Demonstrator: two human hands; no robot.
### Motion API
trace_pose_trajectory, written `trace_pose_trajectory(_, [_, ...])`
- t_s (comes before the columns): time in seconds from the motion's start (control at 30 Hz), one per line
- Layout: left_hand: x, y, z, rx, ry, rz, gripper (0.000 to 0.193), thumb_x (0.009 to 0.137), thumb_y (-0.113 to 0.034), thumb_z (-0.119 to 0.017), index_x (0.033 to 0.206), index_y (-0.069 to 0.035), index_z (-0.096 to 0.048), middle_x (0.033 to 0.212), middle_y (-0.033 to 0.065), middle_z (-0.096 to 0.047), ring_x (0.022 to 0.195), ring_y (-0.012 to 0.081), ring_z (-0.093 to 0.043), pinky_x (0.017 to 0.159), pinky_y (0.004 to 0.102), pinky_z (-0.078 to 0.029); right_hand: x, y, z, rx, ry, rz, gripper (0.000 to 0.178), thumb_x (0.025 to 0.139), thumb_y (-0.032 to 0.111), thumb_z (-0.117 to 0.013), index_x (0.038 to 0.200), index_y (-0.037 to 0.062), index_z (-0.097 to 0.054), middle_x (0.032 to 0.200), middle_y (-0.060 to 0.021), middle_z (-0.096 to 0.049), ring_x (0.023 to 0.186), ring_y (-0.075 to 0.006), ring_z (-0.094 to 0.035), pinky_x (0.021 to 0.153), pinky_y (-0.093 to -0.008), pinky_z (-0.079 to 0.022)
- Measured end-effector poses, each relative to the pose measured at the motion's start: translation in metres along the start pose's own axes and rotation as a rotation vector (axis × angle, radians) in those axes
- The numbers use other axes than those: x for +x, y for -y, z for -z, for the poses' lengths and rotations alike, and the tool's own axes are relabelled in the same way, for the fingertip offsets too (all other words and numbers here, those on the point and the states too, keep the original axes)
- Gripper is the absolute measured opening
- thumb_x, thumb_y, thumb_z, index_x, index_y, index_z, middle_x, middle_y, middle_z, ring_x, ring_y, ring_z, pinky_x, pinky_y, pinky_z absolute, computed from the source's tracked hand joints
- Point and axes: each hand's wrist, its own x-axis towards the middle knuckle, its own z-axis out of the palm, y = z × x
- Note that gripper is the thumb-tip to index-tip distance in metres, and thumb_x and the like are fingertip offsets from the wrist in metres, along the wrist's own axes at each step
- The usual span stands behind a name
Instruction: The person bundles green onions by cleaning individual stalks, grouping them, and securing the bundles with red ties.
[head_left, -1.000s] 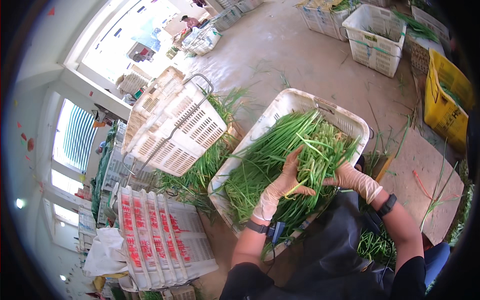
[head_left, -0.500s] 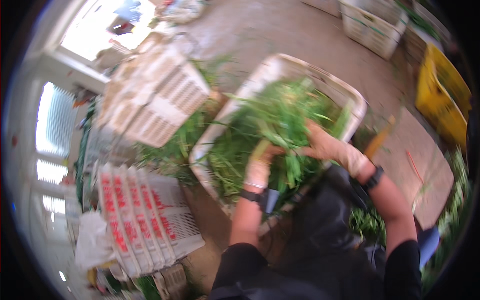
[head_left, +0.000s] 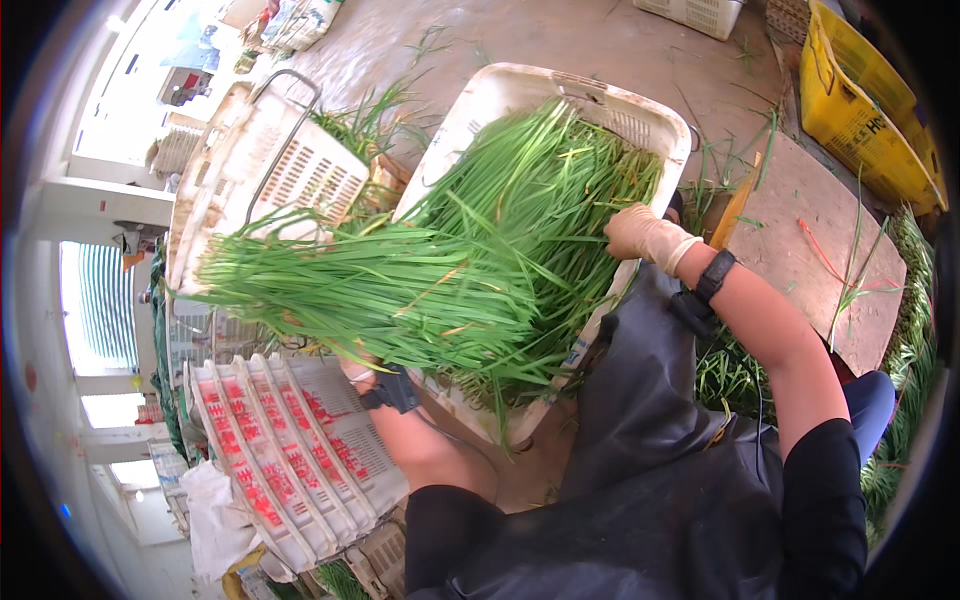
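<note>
A bunch of long green chives [head_left: 390, 290] lies across the left side of a white plastic crate [head_left: 680, 150], reaching out past its rim. Beneath this bunch is my left hand [head_left: 357, 370], gripping it from below; the leaves cover most of its fingers. More loose chives [head_left: 540, 170] fill the crate. At the crate's right side my right hand [head_left: 645, 238], in a pale glove, is closed with its fingertips curled down by the leaves. What it pinches, if anything, is hidden.
Left of the crate stand a dirty white slatted crate [head_left: 310, 170] with a metal handle and a stack of white crates [head_left: 290, 450] with red markings. A yellow crate [head_left: 865, 110] is at far right, near a flat board [head_left: 810, 240] with a red string. Chives line the right edge.
Both hands were together among the chives in the crate. My left hand has moved left with a bunch, now laid out sideways; my right hand has stayed near the crate's right side and closed.
</note>
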Motion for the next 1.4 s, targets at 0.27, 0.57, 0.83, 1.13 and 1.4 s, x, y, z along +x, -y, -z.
trace_pose_trajectory(0.27, [0.021,-0.135,-0.047,0.247,0.157,-0.321,0.058,0.099,-0.047,-0.046,0.138,-0.004,-0.044,0.131,0.013,-0.055,0.115,0.0243,-0.056,0.1,0.037,-0.046,-0.07,0.046,0.106,0.594,-0.832,0.374,0.095,0.076,0.052,-0.074,0.144,-0.001,-0.034,0.139,-0.0267,-0.044,0.129,-0.0389,-0.045,0.108,-0.0407,-0.038])
trace_pose_trajectory(0.57, [-0.039,-0.147,-0.24,0.195,0.717,-0.444,0.058,0.099,-0.047,-0.046,0.138,-0.003,-0.044,0.131,0.0138,-0.055,0.115,0.0252,-0.056,0.101,0.0376,-0.045,-0.223,0.096,0.239,1.147,-0.973,1.125,0.101,0.076,0.037,-0.081,0.148,0.0001,-0.021,0.142,-0.0186,-0.041,0.129,-0.0273,-0.042,0.108,-0.0334,-0.036])
trace_pose_trajectory(0.83, [-0.149,-0.098,-0.376,-0.052,1.018,-0.393,0.058,0.1,-0.046,-0.045,0.137,-0.003,-0.045,0.13,0.0144,-0.055,0.116,0.0259,-0.056,0.102,0.0381,-0.045,-0.338,0.057,0.214,1.384,-1.224,1.026,0.044,0.08,0.015,-0.073,0.117,-0.0002,-0.055,0.102,-0.0096,-0.064,0.088,-0.019,-0.063,0.08,-0.0301,-0.055])
trace_pose_trajectory(1.13, [-0.213,-0.041,-0.444,-0.286,1.091,-0.283,0.057,0.1,-0.045,-0.044,0.137,-0.002,-0.045,0.13,0.0152,-0.056,0.117,0.0268,-0.057,0.103,0.0387,-0.044,-0.443,0.031,0.207,0.495,-1.1,0.08,0.107,0.069,0.034,-0.079,0.144,-0.0077,-0.015,0.108,-0.0278,-0.062,0.099,-0.0362,-0.064,0.086,-0.0397,-0.053])
trace_pose_trajectory(1.4, [-0.25,0.057,-0.473,-0.537,1.006,0.109,0.052,0.1,-0.041,-0.05,0.134,-0.002,-0.049,0.125,0.0122,-0.06,0.113,0.0242,-0.058,0.099,0.036,-0.047,-0.44,-0.034,0.14,0.75,-1.181,-0.161,0.087,0.061,0.027,-0.083,0.133,-0.0029,-0.043,0.11,-0.0231,-0.064,0.1,-0.0299,-0.064,0.087,-0.0364,-0.053])
